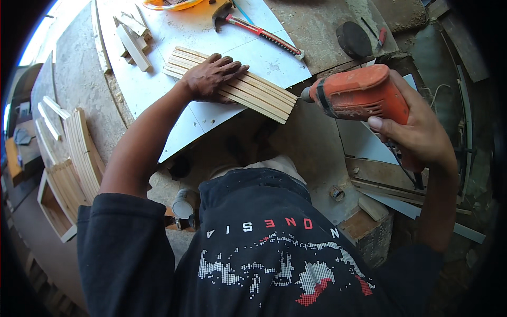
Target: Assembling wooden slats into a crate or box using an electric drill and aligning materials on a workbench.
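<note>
A row of pale wooden slats [261, 100] lies side by side on the white board, its right end jutting past the board's near edge. Across its middle rests my left hand [214, 76], fingers over the top and thumb by the near side, holding the slats. My right hand [417, 124] is closed around the handle of an orange power drill [359, 92], which points left. The drill's chuck [307, 95] is close to the slats' right end. Whether the bit touches or enters the wood cannot be made out.
A hammer [253, 29] with a red handle lies beyond the slats on the white board [185, 119]. Short wooden blocks [132, 45] are piled at the far left. A dark round block [354, 39] sits at the far right. More slats [82, 153] stand at the left.
</note>
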The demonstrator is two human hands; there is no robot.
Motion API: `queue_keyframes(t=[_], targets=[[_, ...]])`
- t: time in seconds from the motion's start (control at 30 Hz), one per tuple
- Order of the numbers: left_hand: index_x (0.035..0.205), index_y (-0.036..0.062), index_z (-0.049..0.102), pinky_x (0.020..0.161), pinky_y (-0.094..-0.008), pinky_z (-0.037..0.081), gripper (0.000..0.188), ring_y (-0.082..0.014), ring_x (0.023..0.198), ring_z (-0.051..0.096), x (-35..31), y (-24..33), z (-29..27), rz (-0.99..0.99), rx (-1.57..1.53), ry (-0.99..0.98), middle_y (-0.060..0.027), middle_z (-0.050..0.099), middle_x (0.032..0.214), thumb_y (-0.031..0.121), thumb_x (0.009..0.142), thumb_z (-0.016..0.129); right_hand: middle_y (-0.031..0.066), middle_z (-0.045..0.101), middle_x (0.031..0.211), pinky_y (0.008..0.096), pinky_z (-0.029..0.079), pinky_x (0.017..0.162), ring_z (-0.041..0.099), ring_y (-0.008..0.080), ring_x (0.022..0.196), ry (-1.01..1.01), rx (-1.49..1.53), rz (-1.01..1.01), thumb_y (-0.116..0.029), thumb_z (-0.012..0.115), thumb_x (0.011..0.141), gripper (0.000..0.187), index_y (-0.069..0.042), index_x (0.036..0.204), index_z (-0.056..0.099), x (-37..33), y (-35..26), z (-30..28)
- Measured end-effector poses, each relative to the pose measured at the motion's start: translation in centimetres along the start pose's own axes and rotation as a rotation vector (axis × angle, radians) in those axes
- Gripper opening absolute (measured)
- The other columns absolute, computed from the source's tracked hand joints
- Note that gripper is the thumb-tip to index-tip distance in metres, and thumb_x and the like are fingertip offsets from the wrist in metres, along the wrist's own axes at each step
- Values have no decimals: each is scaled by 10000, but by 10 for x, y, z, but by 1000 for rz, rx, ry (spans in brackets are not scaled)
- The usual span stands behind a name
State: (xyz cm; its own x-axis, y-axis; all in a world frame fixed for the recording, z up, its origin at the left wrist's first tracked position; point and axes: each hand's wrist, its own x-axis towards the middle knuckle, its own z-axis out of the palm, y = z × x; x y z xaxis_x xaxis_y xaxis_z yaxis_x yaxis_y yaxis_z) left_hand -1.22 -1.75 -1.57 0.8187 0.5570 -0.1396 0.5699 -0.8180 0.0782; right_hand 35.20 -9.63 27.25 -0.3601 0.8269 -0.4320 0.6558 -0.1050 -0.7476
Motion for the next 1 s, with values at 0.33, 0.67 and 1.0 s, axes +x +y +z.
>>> queue_keyframes(t=[0.33,0.67,1.0], targets=[[1641,88,259,1210,-454,287,1138,-307,1385,450,-3,-1,9,14,-2,46,-143,478,1513,619,766,756,151,682,1202,369,502,984,643,206,1094,-52,-61,33,-228,785,911,650,10,1436,483,-1,7,17],[1639,85,261,1206,-461,299,1134,-316,1375,460,-4,-1,6,22,-6,70,-148,494,1498,620,766,750,62,633,1113,277,537,675,596,104,848,-61,-77,80,-191,760,902,675,-25,1477,449,10,11,26],[1641,86,251,1203,-447,300,1159,-298,1369,461,-4,0,6,24,0,72,-138,492,1499,631,757,767,98,697,1021,319,530,685,628,137,733,-9,-109,-42,-240,799,897,644,-26,1424,497,13,21,28]])
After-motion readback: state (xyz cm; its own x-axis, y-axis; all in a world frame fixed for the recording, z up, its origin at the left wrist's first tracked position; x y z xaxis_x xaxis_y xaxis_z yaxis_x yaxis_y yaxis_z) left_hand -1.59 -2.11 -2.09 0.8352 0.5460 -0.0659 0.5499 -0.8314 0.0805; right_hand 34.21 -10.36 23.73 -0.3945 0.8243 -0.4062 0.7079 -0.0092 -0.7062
